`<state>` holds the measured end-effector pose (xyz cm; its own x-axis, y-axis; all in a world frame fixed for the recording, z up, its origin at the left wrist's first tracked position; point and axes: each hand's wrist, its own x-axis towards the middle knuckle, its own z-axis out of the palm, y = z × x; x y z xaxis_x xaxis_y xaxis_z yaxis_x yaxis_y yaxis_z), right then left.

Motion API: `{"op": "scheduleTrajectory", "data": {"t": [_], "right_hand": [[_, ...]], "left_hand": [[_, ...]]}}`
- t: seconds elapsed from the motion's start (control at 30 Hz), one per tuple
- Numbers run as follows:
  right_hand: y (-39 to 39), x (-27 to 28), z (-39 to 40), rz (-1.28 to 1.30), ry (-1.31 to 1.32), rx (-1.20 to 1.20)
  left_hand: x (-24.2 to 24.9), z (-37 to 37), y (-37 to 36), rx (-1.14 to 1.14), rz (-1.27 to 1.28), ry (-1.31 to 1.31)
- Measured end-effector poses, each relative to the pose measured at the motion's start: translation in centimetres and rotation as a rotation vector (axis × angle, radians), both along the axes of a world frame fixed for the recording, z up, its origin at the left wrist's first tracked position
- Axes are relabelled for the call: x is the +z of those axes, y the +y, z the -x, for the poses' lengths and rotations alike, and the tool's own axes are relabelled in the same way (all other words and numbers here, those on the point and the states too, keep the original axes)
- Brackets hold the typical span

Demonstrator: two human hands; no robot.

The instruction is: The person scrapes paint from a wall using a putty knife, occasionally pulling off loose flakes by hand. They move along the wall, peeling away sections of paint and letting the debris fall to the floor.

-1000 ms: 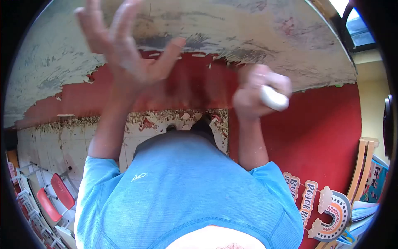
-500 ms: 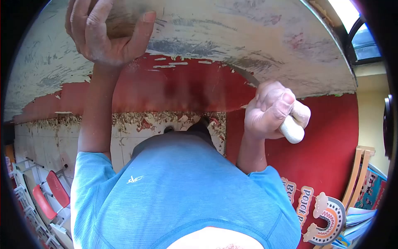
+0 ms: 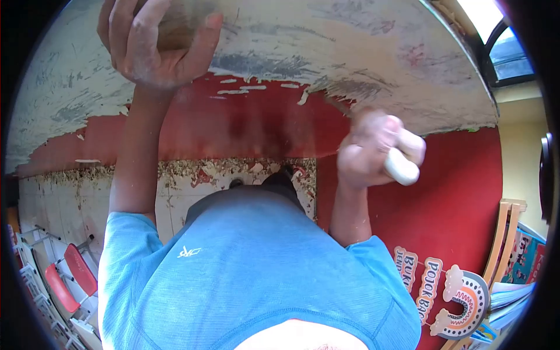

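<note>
Ahead of me is a wall with red paint [image 3: 233,125] low down and a scraped whitish-grey surface [image 3: 274,41] above, meeting along a ragged edge. My left hand [image 3: 154,52] lies against the scraped part, its fingers and thumb apart. My right hand [image 3: 370,149] is closed around a paint scraper [image 3: 402,168]; its pale, rounded handle sticks out of the fist. The scraper's narrow blade points up and left, blurred, at the edge of the red paint. A loose paint strip [image 3: 303,96] hangs near the blade. Whitish dust coats both hands.
Paint flakes [image 3: 116,168] litter the tiled floor [image 3: 64,198] along the wall's foot. Red chairs [image 3: 73,277] stand at lower left. At right are a rainbow decoration [image 3: 464,303], a wooden rack [image 3: 504,245] with books, and a window [image 3: 510,55] above.
My right hand has moved slightly up and left with the scraper, and a paint strip has come loose by the blade. My left hand has barely shifted.
</note>
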<state>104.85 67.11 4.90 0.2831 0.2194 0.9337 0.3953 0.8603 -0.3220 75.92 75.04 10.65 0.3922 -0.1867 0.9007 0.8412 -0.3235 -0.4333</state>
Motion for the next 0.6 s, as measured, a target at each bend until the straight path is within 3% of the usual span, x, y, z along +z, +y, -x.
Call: {"op": "scheduleTrajectory", "data": {"t": [0.07,0.1,0.17,0.2,0.23,0.3,0.33,0.37,0.43,0.53,0.6], "right_hand": [[-0.6,2.2,0.3,-0.043,0.031,0.302],[-0.5,0.9,-0.4,-0.026,-0.012,0.214],[0.3,0.0,1.1,0.026,-0.087,-0.236],[-0.2,-1.2,0.9,0.235,-0.002,-0.076],[0.0,0.3,0.8,0.071,-0.042,0.131],[-0.8,3.7,1.3,-0.008,0.063,0.288],[-0.4,3.6,1.8,-0.042,0.068,0.229],[-0.4,1.8,1.0,0.019,-0.046,-0.001],[-0.4,0.9,1.1,0.059,-0.131,-0.095],[-0.8,2.8,1.0,0.002,-0.026,0.272],[-0.1,1.7,0.9,0.049,-0.121,-0.006]], "left_hand": [[-0.3,-0.1,-0.3,-0.010,0.017,-0.003],[-0.4,-0.4,-0.4,-0.011,0.012,-0.018],[-0.1,-0.6,0.0,-0.011,-0.016,-0.025],[-0.2,-0.2,0.0,-0.001,-0.020,-0.015],[-0.2,0.2,0.1,0.012,-0.027,-0.006],[-0.3,0.4,-0.1,0.030,-0.029,0.004],[-0.2,-0.2,-0.1,-0.006,-0.014,-0.021],[-0.2,-0.7,0.0,-0.044,0.000,-0.046],[-0.9,-2.2,-0.5,-0.160,0.071,-0.166],[-0.8,-2.8,0.2,-0.290,-0.034,-0.238],[-0.8,-2.7,0.1,-0.268,-0.011,-0.220]]}}
